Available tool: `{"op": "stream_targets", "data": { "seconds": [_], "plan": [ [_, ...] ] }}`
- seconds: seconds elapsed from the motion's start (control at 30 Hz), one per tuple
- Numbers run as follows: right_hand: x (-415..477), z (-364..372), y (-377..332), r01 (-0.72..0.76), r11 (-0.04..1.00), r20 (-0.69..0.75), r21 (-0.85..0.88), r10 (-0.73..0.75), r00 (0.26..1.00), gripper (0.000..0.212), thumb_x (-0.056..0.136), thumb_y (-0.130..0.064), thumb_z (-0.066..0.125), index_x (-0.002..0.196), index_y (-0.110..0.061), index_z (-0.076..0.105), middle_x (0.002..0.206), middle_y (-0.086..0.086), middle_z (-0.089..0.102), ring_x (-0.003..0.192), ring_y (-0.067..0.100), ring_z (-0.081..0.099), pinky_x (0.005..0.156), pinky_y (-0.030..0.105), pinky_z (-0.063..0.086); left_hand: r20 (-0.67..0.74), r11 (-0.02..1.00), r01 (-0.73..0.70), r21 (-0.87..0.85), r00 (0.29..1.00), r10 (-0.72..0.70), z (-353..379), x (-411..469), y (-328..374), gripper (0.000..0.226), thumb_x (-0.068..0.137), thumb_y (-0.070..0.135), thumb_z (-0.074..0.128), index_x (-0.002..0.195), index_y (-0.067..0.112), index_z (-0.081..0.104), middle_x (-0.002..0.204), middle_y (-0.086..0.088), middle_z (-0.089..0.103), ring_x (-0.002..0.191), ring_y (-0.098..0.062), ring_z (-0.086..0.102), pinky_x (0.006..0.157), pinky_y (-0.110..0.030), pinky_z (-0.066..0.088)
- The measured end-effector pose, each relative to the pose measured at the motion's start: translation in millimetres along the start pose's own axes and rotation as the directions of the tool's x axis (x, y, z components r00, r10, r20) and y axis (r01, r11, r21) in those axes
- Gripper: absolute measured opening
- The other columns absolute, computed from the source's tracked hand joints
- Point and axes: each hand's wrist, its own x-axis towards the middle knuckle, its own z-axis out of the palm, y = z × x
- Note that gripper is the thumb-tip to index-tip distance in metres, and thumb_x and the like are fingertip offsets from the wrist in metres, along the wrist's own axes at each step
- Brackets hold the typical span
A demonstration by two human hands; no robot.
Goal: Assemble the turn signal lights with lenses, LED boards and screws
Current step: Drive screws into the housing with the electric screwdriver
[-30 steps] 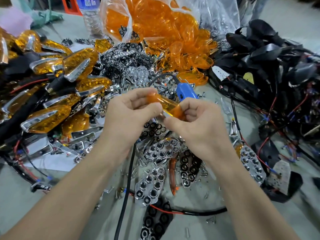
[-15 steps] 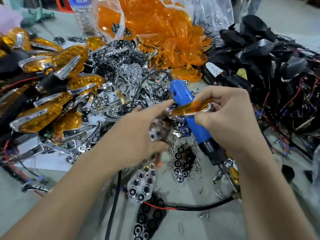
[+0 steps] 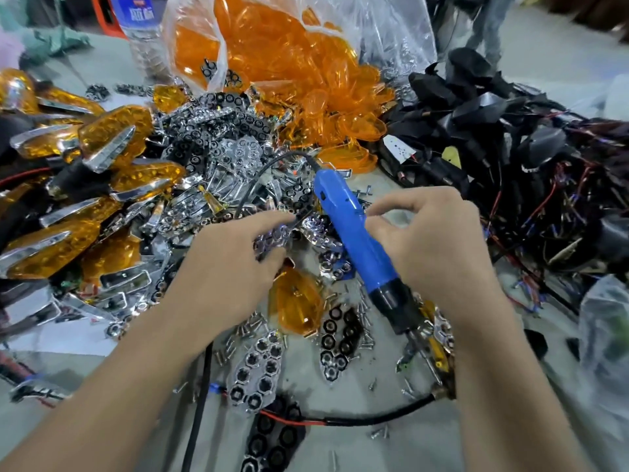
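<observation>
My left hand [image 3: 231, 264] pinches a chrome reflector piece [image 3: 274, 238] just above the pile of parts. My right hand [image 3: 432, 240] curls round the body of the blue electric screwdriver [image 3: 350, 233], which lies slanted with its black nose and bit toward the lower right. An orange lens [image 3: 296, 306] lies on the table below my left hand. Loose screws [image 3: 238, 338] are scattered around it. Flat chrome reflector plates [image 3: 260, 369] and dark ones [image 3: 337, 338] lie in front of me.
Finished amber signals [image 3: 112, 137] are heaped at the left. A plastic bag of orange lenses [image 3: 272, 52] stands at the back. Black housings with wires [image 3: 510, 137] fill the right. The screwdriver's black cable [image 3: 200, 386] runs toward me.
My right hand has let go of the orange lens, which now lies on the table, and has closed on the blue screwdriver. My left hand took up a chrome reflector.
</observation>
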Motion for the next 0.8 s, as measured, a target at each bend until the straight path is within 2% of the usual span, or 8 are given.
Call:
{"op": "stream_targets", "data": {
  "seconds": [0.07, 0.13, 0.23, 0.33, 0.43, 0.5, 0.63, 0.8],
  "plan": [
    [15, -10, 18, -0.121, 0.983, -0.050, -0.139, 0.115, 0.992, 0.025, 0.090, -0.029, 0.073, 0.115, -0.029, 0.076, 0.073, -0.012, 0.068, 0.060, 0.011, 0.062, 0.068, 0.029, 0.057, 0.021, 1.000, -0.027, 0.003, 0.999, 0.027, 2, 0, 2, 0.047, 0.092, 0.036, 0.075, 0.134, 0.053, 0.061, 0.126, 0.028, 0.057, 0.029, -0.002, 0.043, 0.040, -0.007, 0.041],
    [34, -18, 33, -0.224, 0.940, -0.040, -0.256, 0.221, 0.974, 0.049, 0.092, -0.030, 0.068, 0.140, -0.023, 0.061, 0.107, 0.006, 0.074, 0.100, 0.031, 0.068, 0.097, 0.042, 0.054, 0.015, 0.998, -0.048, 0.032, 0.999, 0.047, 2, 0, 5, 0.052, 0.091, 0.048, 0.068, 0.141, 0.054, 0.054, 0.144, 0.027, 0.034, 0.027, -0.004, 0.040, 0.044, -0.010, 0.044],
    [63, -18, 48, -0.210, 0.901, 0.054, -0.381, 0.248, 0.967, 0.060, 0.096, -0.024, 0.060, 0.153, -0.016, 0.045, 0.140, 0.014, 0.062, 0.129, 0.038, 0.054, 0.109, 0.042, 0.045, -0.029, 0.997, -0.070, 0.031, 0.997, 0.071, 0, -1, 13, 0.055, 0.092, 0.052, 0.066, 0.145, 0.050, 0.052, 0.147, 0.026, 0.028, 0.032, 0.003, 0.047, 0.082, -0.031, 0.055],
    [84, -13, 52, -0.171, 0.895, 0.029, -0.413, 0.200, 0.979, 0.053, 0.094, -0.012, 0.056, 0.146, -0.007, 0.046, 0.142, 0.018, 0.054, 0.129, 0.045, 0.049, 0.107, 0.046, 0.042, -0.061, 0.996, -0.087, 0.014, 0.994, 0.087, -1, -3, 18, 0.052, 0.094, 0.047, 0.067, 0.145, 0.043, 0.056, 0.142, 0.024, 0.032, 0.068, -0.006, 0.069, 0.104, -0.042, 0.051],
    [100, -8, 55, -0.160, 0.841, -0.005, -0.517, 0.184, 0.983, 0.045, 0.094, -0.013, 0.057, 0.138, -0.008, 0.049, 0.140, 0.018, 0.052, 0.129, 0.046, 0.045, 0.107, 0.049, 0.040, -0.029, 0.998, -0.069, 0.013, 0.997, 0.070, 0, -2, 18, 0.051, 0.096, 0.049, 0.064, 0.146, 0.042, 0.055, 0.142, 0.024, 0.032, 0.069, 0.001, 0.070, 0.108, -0.036, 0.039],
    [106, -3, 53, -0.131, 0.772, -0.052, -0.622, 0.126, 0.991, 0.036, 0.094, -0.018, 0.060, 0.128, -0.009, 0.059, 0.133, 0.016, 0.059, 0.127, 0.042, 0.049, 0.106, 0.044, 0.039, -0.025, 0.998, -0.057, 0.000, 0.998, 0.057, 1, -3, 17, 0.049, 0.097, 0.044, 0.066, 0.145, 0.039, 0.057, 0.142, 0.023, 0.037, 0.094, -0.019, 0.076, 0.111, -0.037, 0.038],
    [95, 7, 36, -0.078, 0.865, -0.076, -0.496, 0.046, 0.996, 0.024, 0.091, -0.006, 0.061, 0.112, -0.016, 0.064, 0.112, 0.012, 0.067, 0.114, 0.037, 0.054, 0.089, 0.042, 0.041, -0.027, 0.998, -0.046, -0.034, 0.999, 0.045, -2, 1, 15, 0.046, 0.098, 0.042, 0.065, 0.144, 0.039, 0.059, 0.146, 0.017, 0.054, 0.132, -0.009, 0.054, 0.116, -0.033, 0.029],
    [42, 19, -27, 0.152, 0.880, -0.040, -0.450, -0.189, 0.981, 0.019, 0.098, -0.020, 0.062, 0.110, -0.029, 0.049, 0.077, 0.000, 0.066, 0.071, 0.029, 0.058, 0.066, 0.040, 0.040, -0.069, 0.916, 0.083, -0.391, 0.990, -0.119, 2, 7, 6, 0.052, 0.093, 0.052, 0.066, 0.143, 0.050, 0.053, 0.113, 0.041, 0.065, 0.110, 0.019, 0.060, 0.094, -0.018, 0.046]
  ]
}}
